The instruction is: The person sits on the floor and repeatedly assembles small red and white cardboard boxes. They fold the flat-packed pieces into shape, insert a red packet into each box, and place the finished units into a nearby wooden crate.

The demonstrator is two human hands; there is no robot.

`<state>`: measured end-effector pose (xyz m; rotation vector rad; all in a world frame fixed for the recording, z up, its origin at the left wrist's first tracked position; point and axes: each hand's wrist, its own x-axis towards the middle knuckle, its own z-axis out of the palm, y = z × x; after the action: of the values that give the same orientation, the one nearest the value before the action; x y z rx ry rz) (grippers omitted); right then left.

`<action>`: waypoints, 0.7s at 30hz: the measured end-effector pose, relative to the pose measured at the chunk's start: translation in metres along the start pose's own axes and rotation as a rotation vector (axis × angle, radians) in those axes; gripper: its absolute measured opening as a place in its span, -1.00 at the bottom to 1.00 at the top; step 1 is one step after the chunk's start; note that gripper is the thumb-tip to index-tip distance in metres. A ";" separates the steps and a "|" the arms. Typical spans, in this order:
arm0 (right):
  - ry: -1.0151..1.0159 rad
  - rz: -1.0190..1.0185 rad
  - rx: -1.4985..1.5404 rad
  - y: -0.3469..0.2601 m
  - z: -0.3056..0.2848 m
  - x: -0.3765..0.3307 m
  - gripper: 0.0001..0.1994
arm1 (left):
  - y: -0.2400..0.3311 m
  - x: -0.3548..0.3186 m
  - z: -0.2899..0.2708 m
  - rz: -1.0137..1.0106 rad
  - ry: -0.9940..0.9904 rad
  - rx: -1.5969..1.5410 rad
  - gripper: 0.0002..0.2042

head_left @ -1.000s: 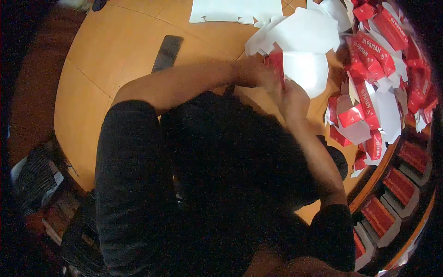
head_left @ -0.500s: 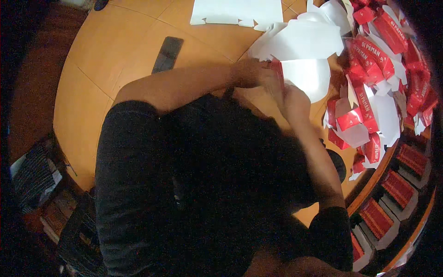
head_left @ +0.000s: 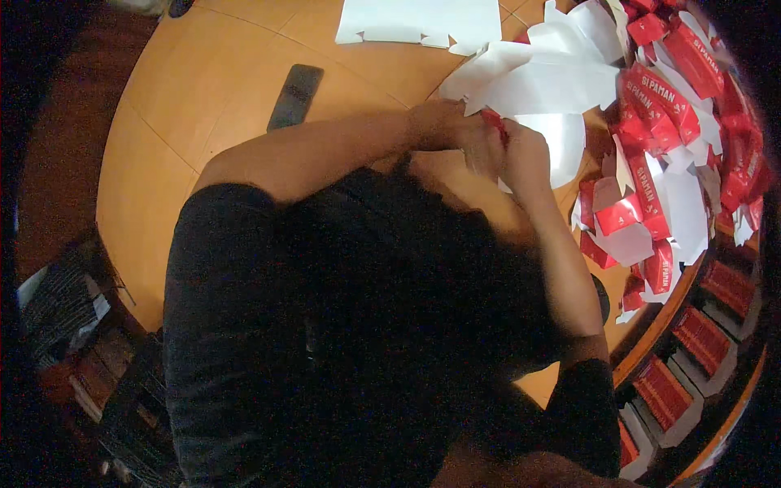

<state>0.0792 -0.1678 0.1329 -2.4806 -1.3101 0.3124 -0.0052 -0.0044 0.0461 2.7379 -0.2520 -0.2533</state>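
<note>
Both my hands meet over a partly folded paperboard box [head_left: 561, 134], white inside with red showing between my fingers. My left hand [head_left: 460, 130] grips its near left edge, fingers bent and partly hidden. Pressed against the same edge, my right hand [head_left: 525, 159] has its fingers curled round the red part. Slight blur softens both hands. Just beyond them lie white unfolded box blanks [head_left: 553, 81], overlapping the far side of the held box.
Red and white folded boxes [head_left: 651, 191] are heaped at the right. A stack of white sheets [head_left: 419, 20] lies at the far edge. On the orange tiled floor [head_left: 179, 106] rests a dark phone [head_left: 295, 96]. Red striped pads [head_left: 704, 342] line the lower right.
My right hand has shifted slightly up, and its fingers have closed further over the red edge. The held box has turned a little, with less of its white inside visible.
</note>
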 end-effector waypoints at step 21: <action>0.398 0.283 0.338 0.058 -0.033 -0.029 -0.65 | 0.000 -0.029 -0.015 0.159 0.078 0.138 -0.57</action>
<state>0.1179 -0.2284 0.1432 -2.2793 -0.6867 0.0842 -0.0305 0.0072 0.0644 2.8361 -0.4791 -0.0892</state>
